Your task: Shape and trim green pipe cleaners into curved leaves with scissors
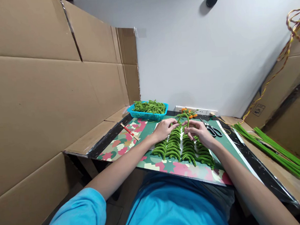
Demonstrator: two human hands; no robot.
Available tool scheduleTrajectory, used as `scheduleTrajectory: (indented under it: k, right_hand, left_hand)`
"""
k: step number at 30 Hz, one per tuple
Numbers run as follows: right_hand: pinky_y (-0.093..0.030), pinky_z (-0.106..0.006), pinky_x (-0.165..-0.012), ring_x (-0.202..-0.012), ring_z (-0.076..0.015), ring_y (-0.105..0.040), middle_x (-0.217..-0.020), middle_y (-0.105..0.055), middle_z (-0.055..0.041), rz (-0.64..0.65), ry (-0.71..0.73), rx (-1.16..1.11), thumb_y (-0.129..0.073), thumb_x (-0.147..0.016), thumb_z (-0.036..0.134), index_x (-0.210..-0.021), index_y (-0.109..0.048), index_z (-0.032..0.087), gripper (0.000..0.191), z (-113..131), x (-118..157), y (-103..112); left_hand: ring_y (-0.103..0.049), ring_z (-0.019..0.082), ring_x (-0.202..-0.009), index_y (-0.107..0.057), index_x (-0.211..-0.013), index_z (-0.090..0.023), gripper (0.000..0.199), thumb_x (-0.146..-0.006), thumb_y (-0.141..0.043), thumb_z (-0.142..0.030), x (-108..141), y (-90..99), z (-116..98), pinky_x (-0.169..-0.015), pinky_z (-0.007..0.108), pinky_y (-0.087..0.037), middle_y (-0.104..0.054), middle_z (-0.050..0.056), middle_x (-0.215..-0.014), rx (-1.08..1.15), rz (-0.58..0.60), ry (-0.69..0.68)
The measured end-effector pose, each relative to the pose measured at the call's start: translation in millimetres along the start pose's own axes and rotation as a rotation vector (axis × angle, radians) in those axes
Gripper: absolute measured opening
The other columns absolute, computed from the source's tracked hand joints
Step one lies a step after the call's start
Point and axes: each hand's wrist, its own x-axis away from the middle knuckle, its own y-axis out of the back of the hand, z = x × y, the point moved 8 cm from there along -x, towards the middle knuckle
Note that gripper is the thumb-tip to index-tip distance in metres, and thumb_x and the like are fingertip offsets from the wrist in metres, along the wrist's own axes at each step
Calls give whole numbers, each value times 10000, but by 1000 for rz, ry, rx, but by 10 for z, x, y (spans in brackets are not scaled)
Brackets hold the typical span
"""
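Observation:
A green pipe cleaner point(184, 115) arches up between my two hands over the table. My left hand point(164, 129) pinches one end of it, at the far end of the rows. Fingers of my right hand point(198, 131) are closed around the other side of the bend. Beneath both hands lie several columns of short, curved green pipe cleaner pieces point(173, 143), set close together on a white sheet. My hands partly cover the far ends of these columns.
A blue basket point(148, 115) heaped with green pieces stands at the back left. Orange flower-like pieces point(189, 112) lie behind my hands. Black-handled scissors point(214, 131) are at the right, a red stick point(129, 131) at the left. Long green pipe cleaners point(273, 150) rest on cardboard.

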Motion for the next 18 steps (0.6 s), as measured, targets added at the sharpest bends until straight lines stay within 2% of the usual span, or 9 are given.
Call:
scheduleTrajectory:
  k: [9, 18]
  right_hand:
    - [-363, -202, -387, -483, -89, -542, -822, -681, 4, -26, -8, -16, -762, -864, 467, -1117, -686, 206, 371, 43, 23, -8]
    - [-369, -201, -374, -466, -84, -525, -773, -662, 18, -49, 11, 8, -831, -812, 470, -994, -701, 207, 346, 29, 2, 23]
  left_hand:
    - [-633, 192, -809, -721, -995, -197, 261, -1041, -545, -385, 5, 9, -39, -747, 287, -449, -729, 36, -929, -8, 14, 0]
    - [-612, 181, -771, -712, -979, -191, 304, -1038, -549, -441, 9, 3, -15, -714, 283, -428, -704, 25, -876, 16, 14, 10]
